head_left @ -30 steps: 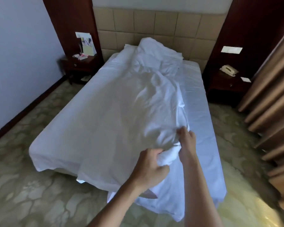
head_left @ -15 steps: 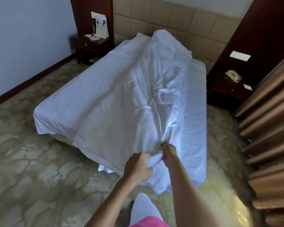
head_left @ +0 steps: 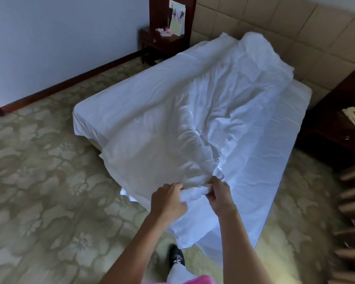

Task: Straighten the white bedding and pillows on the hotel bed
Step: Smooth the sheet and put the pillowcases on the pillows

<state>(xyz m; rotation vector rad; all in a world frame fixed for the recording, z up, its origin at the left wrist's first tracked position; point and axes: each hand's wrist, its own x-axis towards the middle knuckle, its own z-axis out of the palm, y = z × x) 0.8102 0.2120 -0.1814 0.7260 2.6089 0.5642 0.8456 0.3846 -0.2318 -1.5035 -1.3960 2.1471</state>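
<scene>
Both hands hold a bunched roll of the white duvet (head_left: 193,119) at the foot of the bed (head_left: 275,160): the left hand (head_left: 168,201) curls its grip round one end, the right hand (head_left: 220,194) round the other. The papers on the far bench (head_left: 162,41) are too blurred to read.
</scene>
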